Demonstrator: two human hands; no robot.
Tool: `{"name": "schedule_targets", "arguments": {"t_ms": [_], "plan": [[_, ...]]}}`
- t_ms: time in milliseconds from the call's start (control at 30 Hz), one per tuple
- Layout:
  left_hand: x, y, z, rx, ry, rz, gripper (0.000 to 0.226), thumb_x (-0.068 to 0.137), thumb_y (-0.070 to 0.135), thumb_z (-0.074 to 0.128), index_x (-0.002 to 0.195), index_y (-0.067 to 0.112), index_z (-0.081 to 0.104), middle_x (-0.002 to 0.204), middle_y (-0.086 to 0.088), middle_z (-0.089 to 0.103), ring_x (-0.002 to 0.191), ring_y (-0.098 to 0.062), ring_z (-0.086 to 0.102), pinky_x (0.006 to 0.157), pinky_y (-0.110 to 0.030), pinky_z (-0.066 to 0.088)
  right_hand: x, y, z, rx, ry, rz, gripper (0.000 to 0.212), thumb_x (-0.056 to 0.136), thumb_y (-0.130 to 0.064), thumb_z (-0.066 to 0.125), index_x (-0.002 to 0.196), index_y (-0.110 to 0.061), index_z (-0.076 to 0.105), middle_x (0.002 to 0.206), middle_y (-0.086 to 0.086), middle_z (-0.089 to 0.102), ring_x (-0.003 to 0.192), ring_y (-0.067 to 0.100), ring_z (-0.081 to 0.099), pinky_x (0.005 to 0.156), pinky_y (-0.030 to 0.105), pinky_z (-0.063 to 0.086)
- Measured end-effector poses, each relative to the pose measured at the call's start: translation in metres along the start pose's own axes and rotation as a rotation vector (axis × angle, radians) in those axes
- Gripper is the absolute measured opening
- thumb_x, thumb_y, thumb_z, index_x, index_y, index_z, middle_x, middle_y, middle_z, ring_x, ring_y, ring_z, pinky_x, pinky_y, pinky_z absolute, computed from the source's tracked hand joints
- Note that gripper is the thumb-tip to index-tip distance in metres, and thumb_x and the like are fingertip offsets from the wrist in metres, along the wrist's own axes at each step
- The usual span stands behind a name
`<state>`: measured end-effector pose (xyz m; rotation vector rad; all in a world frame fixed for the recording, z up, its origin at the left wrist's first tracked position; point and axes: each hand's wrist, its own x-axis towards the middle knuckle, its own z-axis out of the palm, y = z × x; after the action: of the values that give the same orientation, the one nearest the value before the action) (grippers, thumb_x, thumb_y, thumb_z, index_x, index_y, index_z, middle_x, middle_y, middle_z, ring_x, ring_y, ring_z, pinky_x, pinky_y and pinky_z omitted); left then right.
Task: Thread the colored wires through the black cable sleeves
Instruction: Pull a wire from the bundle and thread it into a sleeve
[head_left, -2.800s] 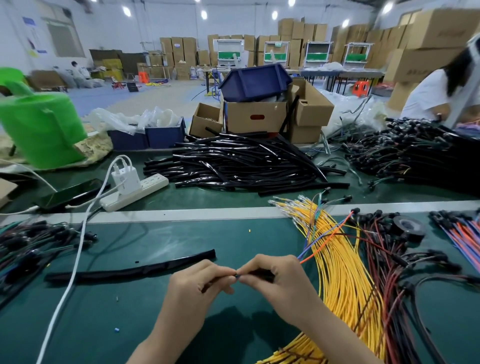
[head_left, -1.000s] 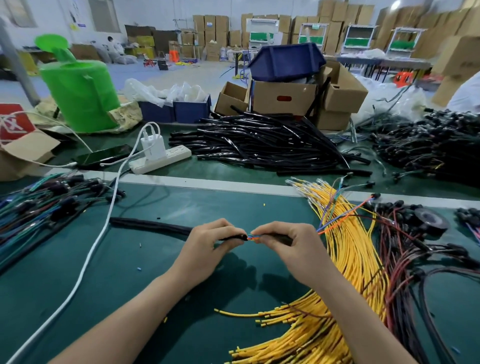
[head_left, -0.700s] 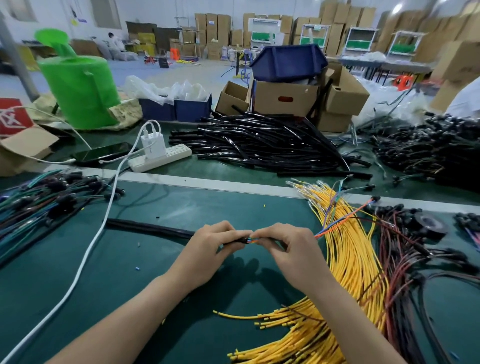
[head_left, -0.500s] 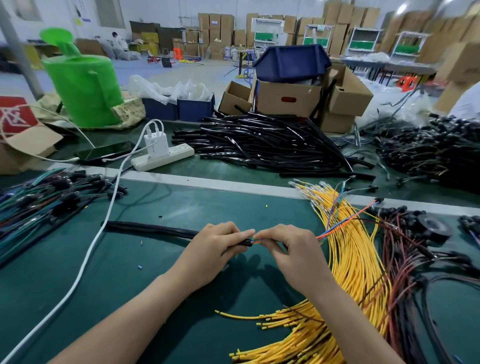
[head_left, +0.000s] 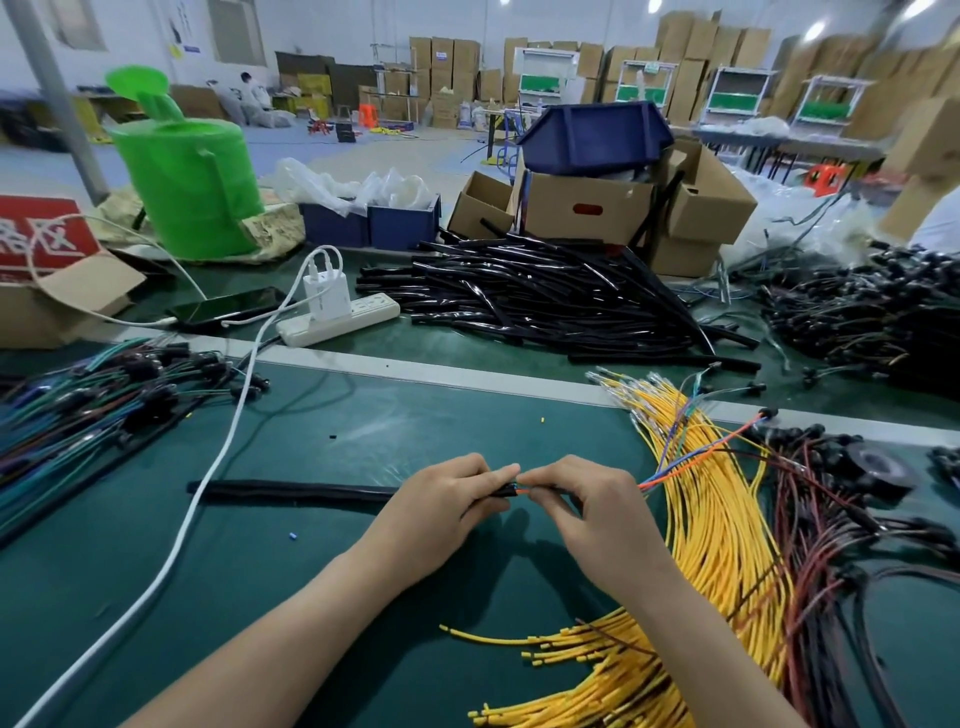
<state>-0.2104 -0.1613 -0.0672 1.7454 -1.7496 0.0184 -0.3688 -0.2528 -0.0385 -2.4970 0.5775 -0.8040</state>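
On the green tabletop a black sleeve stretches leftward, its right end pinched in the left grip. Just beside it, the right grip pinches the colored wires at the sleeve's mouth. The wires trail right over yellow wires.

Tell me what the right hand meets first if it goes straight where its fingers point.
Probably the left hand, pinching the black sleeve end directly ahead of the right hand, which holds the colored wires; the fingertips look nearly touching.
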Motion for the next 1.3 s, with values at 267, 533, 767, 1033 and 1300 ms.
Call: {"name": "schedule_targets", "arguments": {"t_ms": [267, 533, 767, 1033, 1300], "plan": [[0.000, 0.003, -0.001, -0.078, 0.013, 0.014, 0.036, 0.094, 0.023, 0.056, 0.129, 0.015, 0.059, 0.089, 0.004, 0.055, 0.077, -0.006, 0.045, 0.075, -0.018, 0.038, 0.000, 0.003, -0.001, 0.111, -0.011, 0.108, 0.014, 0.085, -0.009, 0.068, 0.093, -0.019, 0.073, 0.083, -0.016, 0.069, 0.081, -0.002, 0.064, 0.074, 0.010, 0.047], [-0.003, 0.005, -0.004, -0.118, 0.013, 0.037, 0.022, 0.092, 0.022, 0.058, 0.111, 0.017, 0.068, 0.090, 0.001, 0.061, 0.075, -0.009, 0.053, 0.071, -0.016, 0.039, 0.000, 0.002, -0.008, 0.160, -0.062, 0.164, 0.015, 0.083, -0.014, 0.072, 0.077, -0.027, 0.068, 0.074, -0.015, 0.068, 0.076, -0.003, 0.063, 0.069, 0.007, 0.045], [-0.001, 0.014, -0.004, -0.124, 0.008, 0.057, 0.027, 0.091, 0.022, 0.057, 0.112, 0.008, 0.068, 0.087, -0.004, 0.062, 0.072, -0.018, 0.057, 0.067, -0.030, 0.048, 0.002, -0.006, -0.007, 0.117, -0.039, 0.052, 0.014, 0.083, -0.003, 0.065, 0.084, -0.017, 0.061, 0.074, -0.016, 0.054, 0.070, 0.000, 0.053, 0.061, 0.008, 0.036], [-0.004, 0.020, -0.002, 0.088, -0.035, 0.037, 0.049, 0.094, 0.044, 0.025, 0.106, 0.013, 0.061, 0.097, 0.000, 0.058, 0.073, -0.026, 0.059, 0.057, -0.042, 0.048, -0.003, -0.010, 0.003, 0.143, -0.150, 0.071, 0.019, 0.076, -0.029, 0.043, 0.095, -0.030, 0.046, 0.077, -0.018, 0.050, 0.072, 0.002, 0.048, 0.076, 0.015, 0.033], [-0.009, 0.017, -0.007, 0.047, 0.013, -0.059, 0.039, 0.095, 0.046, 0.031, 0.097, 0.019, 0.058, 0.076, 0.007, 0.063, 0.072, -0.016, 0.054, 0.060, -0.028, 0.040, -0.004, 0.027, -0.013, -0.171, -0.038, 0.092, 0.040, 0.099, -0.034, 0.036, 0.064, -0.019, 0.047, 0.046, -0.006, 0.039, 0.050, 0.025, 0.047, 0.064, 0.036, 0.032]]}}
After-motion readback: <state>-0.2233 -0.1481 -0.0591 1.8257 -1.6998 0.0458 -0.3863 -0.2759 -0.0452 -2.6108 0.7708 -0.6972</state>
